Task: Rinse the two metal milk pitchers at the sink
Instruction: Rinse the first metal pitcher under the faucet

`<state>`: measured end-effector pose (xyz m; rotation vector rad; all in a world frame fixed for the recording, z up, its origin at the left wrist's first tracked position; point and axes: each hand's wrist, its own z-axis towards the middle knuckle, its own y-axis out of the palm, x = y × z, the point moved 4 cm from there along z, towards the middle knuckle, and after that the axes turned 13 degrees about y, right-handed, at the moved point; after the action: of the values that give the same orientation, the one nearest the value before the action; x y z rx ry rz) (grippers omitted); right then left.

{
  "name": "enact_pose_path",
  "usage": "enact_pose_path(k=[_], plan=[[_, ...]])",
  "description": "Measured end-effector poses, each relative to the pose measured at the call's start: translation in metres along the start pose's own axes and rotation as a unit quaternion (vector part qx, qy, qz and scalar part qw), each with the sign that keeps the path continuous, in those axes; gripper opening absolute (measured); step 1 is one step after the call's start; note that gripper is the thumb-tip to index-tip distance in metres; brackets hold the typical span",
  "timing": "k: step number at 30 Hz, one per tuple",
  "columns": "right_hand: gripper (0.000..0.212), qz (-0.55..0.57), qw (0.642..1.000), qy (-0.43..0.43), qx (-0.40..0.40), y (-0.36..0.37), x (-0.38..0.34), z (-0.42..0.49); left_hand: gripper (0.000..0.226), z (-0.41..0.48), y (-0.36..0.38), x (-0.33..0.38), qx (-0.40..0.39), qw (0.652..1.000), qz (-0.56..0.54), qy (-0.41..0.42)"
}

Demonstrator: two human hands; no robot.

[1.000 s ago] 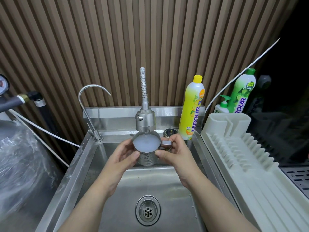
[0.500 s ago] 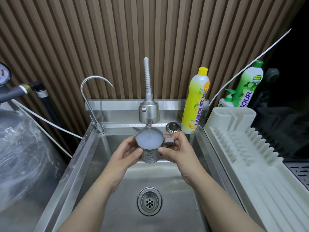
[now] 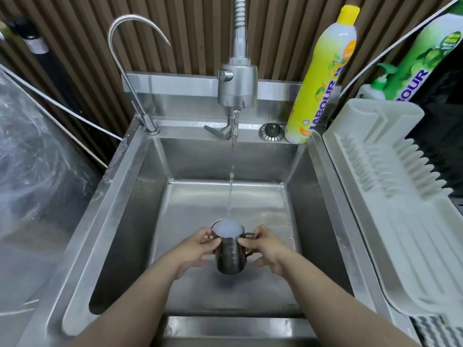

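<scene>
1. Brown slatted panelling [image 3: 195, 33] backs a stainless steel sink [image 3: 130, 196], with crinkled plastic sheeting [image 3: 37, 159] to its left and a white dish rack [image 3: 390, 184] along its right rim.
2. One metal milk pitcher [image 3: 229, 256] is upright, low in the basin, under the thin water stream [image 3: 231, 176] falling from the spray faucet [image 3: 237, 83]. Cloudy white liquid fills it to the brim.
3. My left hand [image 3: 198, 249] has its fingers curled round the pitcher's body; my right hand [image 3: 268, 249] grips it at the handle.
4. A yellow dish soap bottle [image 3: 323, 78] and a sink strainer [image 3: 271, 132] sit on the back ledge. A green bottle [image 3: 426, 58] stands behind the rack, and a gooseneck tap [image 3: 132, 71] rises at the back left corner.
</scene>
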<state>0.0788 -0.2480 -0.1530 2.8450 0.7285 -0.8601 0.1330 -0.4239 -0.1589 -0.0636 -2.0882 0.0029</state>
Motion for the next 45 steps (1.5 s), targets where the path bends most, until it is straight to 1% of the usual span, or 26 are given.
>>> enact_pose_path(k=[4, 6, 7, 10, 13, 15, 18, 21, 23, 26, 28, 31, 35, 38, 42, 45], plan=[[0.03, -0.052, 0.997, 0.054, -0.022, 0.006, 0.007, 0.005, 0.013, 0.004, 0.0, -0.014, -0.03, 0.997, 0.024, -0.061], [0.026, -0.075, 0.995, 0.06, -0.027, 0.008, 0.006, 0.007, 0.02, 0.005, -0.002, -0.017, -0.041, 0.996, 0.03, -0.079], [0.027, -0.086, 0.994, 0.059, -0.027, 0.008, 0.005, 0.008, 0.023, 0.006, -0.004, -0.018, -0.041, 0.995, 0.031, -0.084], [0.034, -0.101, 0.993, 0.059, -0.019, 0.008, 0.002, 0.009, 0.033, 0.01, -0.007, -0.019, -0.028, 0.994, 0.046, -0.098], [0.038, -0.101, 0.993, 0.067, -0.003, 0.008, -0.003, 0.01, 0.05, 0.014, -0.007, -0.015, 0.004, 0.993, 0.053, -0.108], [0.043, -0.092, 0.993, 0.073, 0.011, 0.006, -0.007, 0.012, 0.057, 0.017, -0.006, -0.01, 0.023, 0.992, 0.057, -0.114], [0.05, -0.075, 0.994, 0.078, 0.032, 0.003, -0.012, 0.014, 0.063, 0.02, -0.002, -0.003, 0.026, 0.991, 0.057, -0.122], [0.05, -0.075, 0.993, 0.075, 0.042, -0.001, -0.017, 0.01, 0.062, 0.02, 0.002, 0.002, 0.028, 0.991, 0.046, -0.12], [0.048, -0.065, 0.995, 0.061, 0.042, -0.003, -0.023, 0.006, 0.052, 0.019, 0.005, 0.011, 0.028, 0.995, 0.018, -0.097], [0.053, 0.017, 0.999, 0.01, 0.046, -0.008, -0.042, -0.003, 0.043, 0.019, 0.006, 0.034, 0.053, 0.997, -0.048, -0.042], [0.052, 0.042, 0.998, -0.028, 0.049, -0.01, -0.062, -0.013, 0.036, 0.019, 0.004, 0.057, 0.067, 0.995, -0.072, -0.001], [0.039, 0.063, 0.992, -0.088, 0.059, -0.014, -0.094, -0.034, 0.029, 0.015, -0.001, 0.096, 0.08, 0.992, -0.08, 0.061], [0.036, 0.076, 0.978, -0.18, 0.071, -0.017, -0.13, -0.07, 0.026, 0.0, -0.01, 0.143, 0.095, 0.981, -0.088, 0.144], [0.034, 0.082, 0.968, -0.229, 0.06, -0.016, -0.148, -0.094, 0.021, -0.012, -0.019, 0.168, 0.103, 0.968, -0.097, 0.209], [0.034, 0.086, 0.962, -0.257, 0.042, -0.014, -0.157, -0.109, 0.012, -0.024, -0.026, 0.18, 0.106, 0.952, -0.101, 0.268], [0.035, 0.087, 0.963, -0.251, 0.04, -0.018, -0.154, -0.11, 0.02, -0.028, -0.024, 0.177, 0.103, 0.944, -0.107, 0.293]])
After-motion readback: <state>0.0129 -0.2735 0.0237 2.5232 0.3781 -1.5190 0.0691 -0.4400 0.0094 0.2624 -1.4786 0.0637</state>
